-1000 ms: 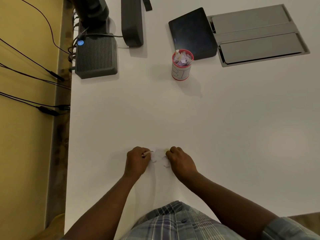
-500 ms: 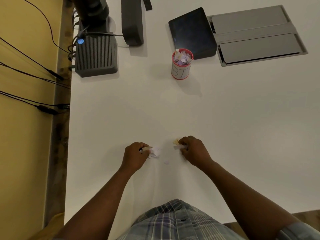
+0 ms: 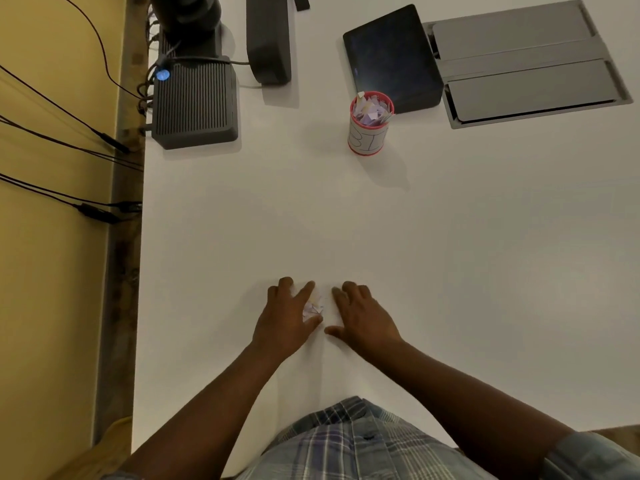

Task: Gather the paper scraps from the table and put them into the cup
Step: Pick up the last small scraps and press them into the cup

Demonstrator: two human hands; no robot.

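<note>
Lying crumpled and white, the paper scraps (image 3: 313, 306) sit between spread fingers (image 3: 306, 292) of both hands.

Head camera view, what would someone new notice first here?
Two bare hands, the left hand and right hand, lie spread on the white table near its front edge, with a small clump of paper scraps between them, against the left fingers. Farther back stands a red-rimmed cup already stuffed with scraps, just in front of a dark tablet.
</note>
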